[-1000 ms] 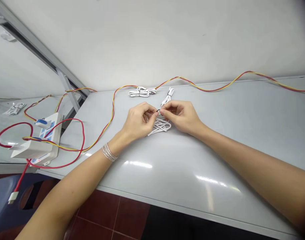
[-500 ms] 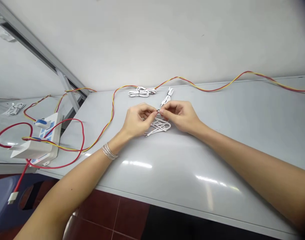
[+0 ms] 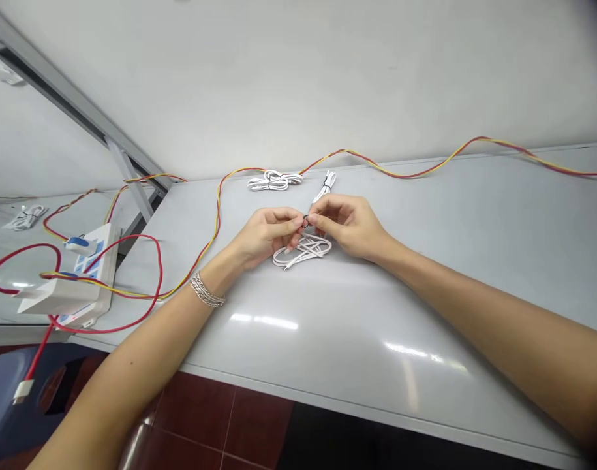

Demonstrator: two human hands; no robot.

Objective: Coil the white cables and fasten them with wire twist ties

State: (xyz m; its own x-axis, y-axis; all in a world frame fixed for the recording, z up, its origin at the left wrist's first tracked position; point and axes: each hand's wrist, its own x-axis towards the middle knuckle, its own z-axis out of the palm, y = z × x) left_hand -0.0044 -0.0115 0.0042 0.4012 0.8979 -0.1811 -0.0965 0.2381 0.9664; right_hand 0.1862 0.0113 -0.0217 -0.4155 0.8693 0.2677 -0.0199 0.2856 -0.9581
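Note:
My left hand (image 3: 273,235) and my right hand (image 3: 347,224) meet over the table, fingertips nearly touching. Between them they pinch a small black twist tie (image 3: 306,220), bent in a loop. Just below the fingers a white cable (image 3: 310,251) lies in loose coils, one plug end pointing to the front left. Part of that cable is hidden behind my hands. Beyond them rest two white cables tied with black ties: one bundle (image 3: 275,181) at the back edge, and a smaller bundle (image 3: 326,185) directly behind my right hand.
A twisted red and yellow wire (image 3: 400,175) runs along the back of the grey table (image 3: 337,339) by the wall. On the left stands a white power strip (image 3: 98,258) with plugs and a looping red cable (image 3: 160,261). A blue chair (image 3: 9,391) is at lower left.
The fingers of my left hand have shifted their hold on the black tie, and the tie's loop shows more. More of the loose white cable is uncovered on its left side.

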